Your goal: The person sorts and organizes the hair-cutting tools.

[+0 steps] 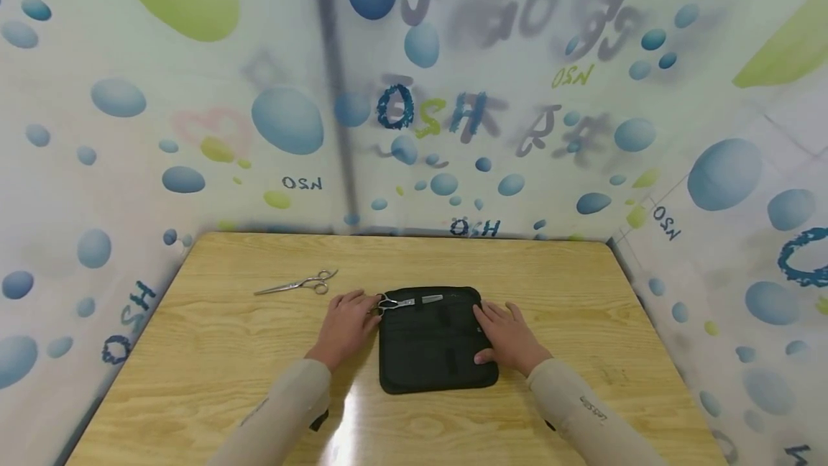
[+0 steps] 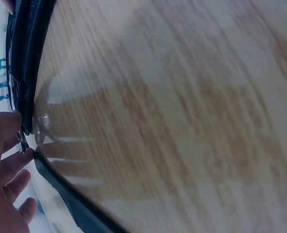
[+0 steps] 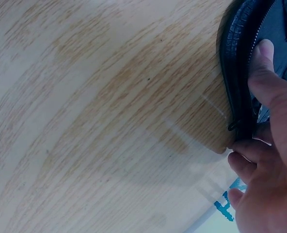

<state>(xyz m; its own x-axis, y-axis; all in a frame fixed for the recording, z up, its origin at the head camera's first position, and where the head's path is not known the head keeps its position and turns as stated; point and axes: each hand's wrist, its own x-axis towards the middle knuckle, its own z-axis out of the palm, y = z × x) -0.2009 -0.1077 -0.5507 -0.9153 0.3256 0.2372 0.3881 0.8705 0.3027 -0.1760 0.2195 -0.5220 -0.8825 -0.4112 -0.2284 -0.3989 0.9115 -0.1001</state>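
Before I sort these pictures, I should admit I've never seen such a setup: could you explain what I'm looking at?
There's no machine here: these are a person's two bare hands. The wide picture comes from a camera on the head, looking forward and down; the other two come from cameras on the left and right wrists. On the table lies an open black case with scissors in it; a second pair lies apart, to the left. The left hand holds the first pair's handles at the case's left edge. The right hand holds the right edge, thumb on top.
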